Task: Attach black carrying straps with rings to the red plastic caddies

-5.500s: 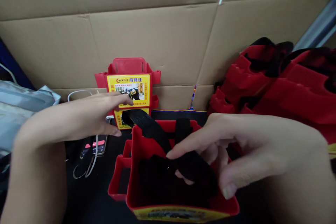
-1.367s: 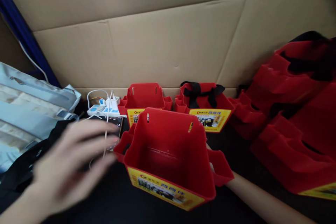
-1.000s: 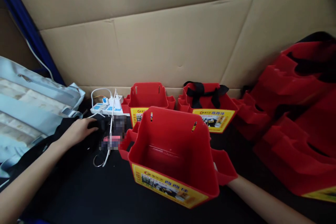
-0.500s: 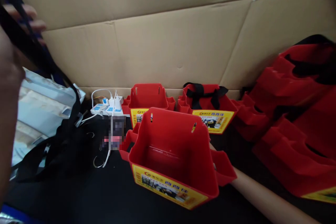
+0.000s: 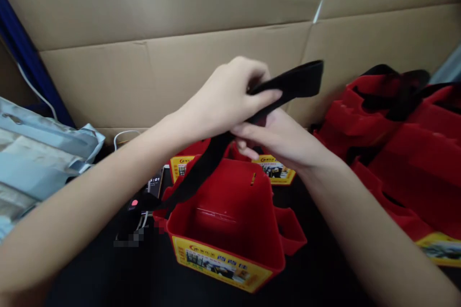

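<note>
A black strap [image 5: 297,81] is pinched between the thumb and curled fingers of my left hand [image 5: 230,93]. Its looped end points up to the right, and the rest hangs down past the left side of a red plastic basket [image 5: 226,192]. Just below, my right hand [image 5: 270,136] closes on the same strap, its fingers partly hidden behind it. The basket stands upright under both hands, with a yellow label [image 5: 219,261] on its front, a slot in its back wall and small side pockets. Its inside shows no contents.
More red baskets with black straps [image 5: 389,139] are stacked on the right. Others stand partly hidden behind the near one. A light-blue bag [image 5: 43,148] lies on the left, near a phone [image 5: 154,184] and white cable. A cardboard wall [image 5: 223,43] closes off the back.
My left hand has come from the far left to above the basket, bringing the black strap. My right hand has risen from behind the basket to the strap. The view has shifted somewhat.
</note>
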Action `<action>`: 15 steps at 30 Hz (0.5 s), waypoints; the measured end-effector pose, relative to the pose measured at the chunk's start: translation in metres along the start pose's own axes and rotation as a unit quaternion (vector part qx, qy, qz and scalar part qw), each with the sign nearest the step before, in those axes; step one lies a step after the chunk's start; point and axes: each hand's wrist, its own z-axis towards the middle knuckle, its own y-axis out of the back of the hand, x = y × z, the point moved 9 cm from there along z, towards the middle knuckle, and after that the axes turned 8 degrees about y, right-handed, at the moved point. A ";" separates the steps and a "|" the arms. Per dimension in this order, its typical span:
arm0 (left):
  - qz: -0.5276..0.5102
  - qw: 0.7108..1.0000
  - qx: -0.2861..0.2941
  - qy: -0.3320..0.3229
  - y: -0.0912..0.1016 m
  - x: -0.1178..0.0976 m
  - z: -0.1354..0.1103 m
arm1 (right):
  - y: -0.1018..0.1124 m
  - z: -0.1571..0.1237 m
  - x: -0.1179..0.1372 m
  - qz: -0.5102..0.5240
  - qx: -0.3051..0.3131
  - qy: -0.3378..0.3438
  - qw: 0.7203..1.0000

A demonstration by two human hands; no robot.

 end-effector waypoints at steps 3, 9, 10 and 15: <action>-0.117 0.993 -0.030 0.010 -0.005 0.028 -0.024 | 0.015 -0.008 -0.010 0.027 -0.064 -0.028 0.997; -0.187 0.922 0.314 0.127 -0.061 0.100 -0.121 | 0.079 -0.024 -0.002 0.149 -0.284 0.031 0.947; -0.173 0.910 0.343 0.154 -0.062 0.112 -0.138 | 0.089 -0.025 -0.003 0.155 -0.308 0.026 0.938; -0.084 0.919 0.160 0.351 0.011 0.219 -0.174 | 0.156 -0.038 -0.002 0.180 -0.446 0.074 0.874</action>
